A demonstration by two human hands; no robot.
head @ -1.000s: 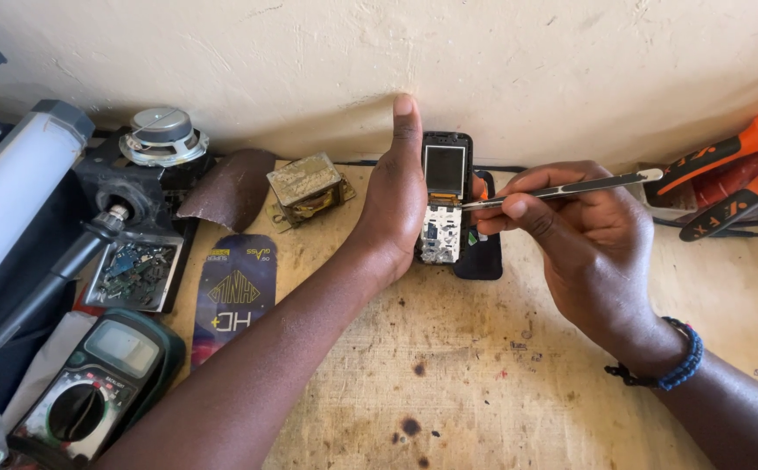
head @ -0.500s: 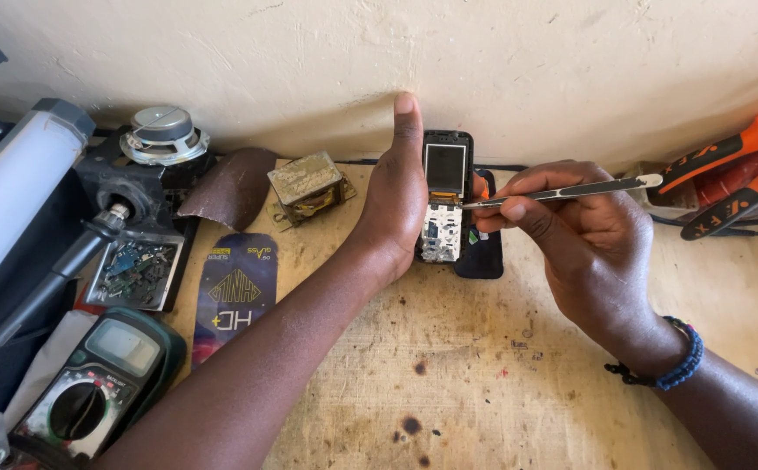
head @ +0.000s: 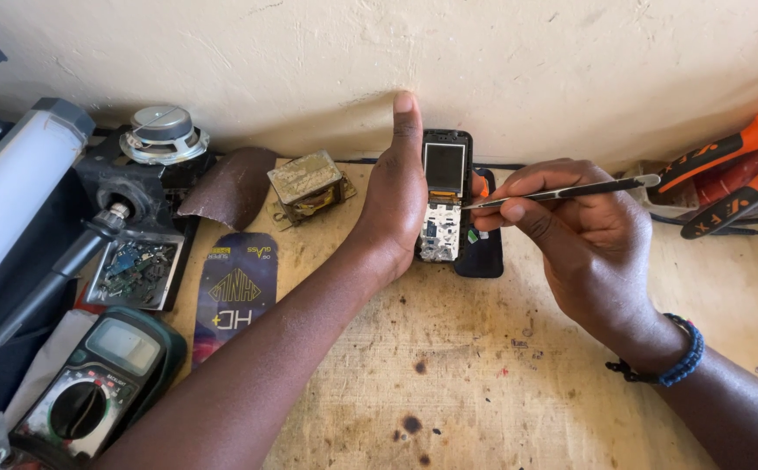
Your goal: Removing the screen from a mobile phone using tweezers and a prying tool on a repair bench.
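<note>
Item: opened small phone [head: 444,196], its back removed, small screen toward the wall and circuit board exposed below, lay on a scuffed wooden bench [head: 449,383] close to the cream wall [head: 379,52], resting partly on a dark flat case piece [head: 483,257]. Left hand [head: 396,204]: set on edge along the phone's left side, fingers straight and together, fingertips reaching the wall, palm touching the phone and steadying it; nothing pinched. Right hand [head: 579,239]: closed in a pinch on metal tweezers [head: 562,191], thumb and forefinger gripping near the front, tips resting at the right edge of the board; whether the tips held any part could not be told. A beaded blue bracelet [head: 670,361] sat on the right wrist. Left of the hands: a small transformer [head: 307,184] with a yellowish top, a brown curved shard [head: 227,187], a dark patterned card [head: 235,292] lying flat, a bare circuit board in a grey frame [head: 135,270], a round speaker [head: 163,135] on a black block, a soldering handle [head: 66,265] on a dark mat, a white tube lamp [head: 9,200], and a green-cased multimeter [head: 92,392] at the near left corner. Right of the hands, well apart from the phone: orange-and-black handled tools [head: 727,174] piled against the wall.
</note>
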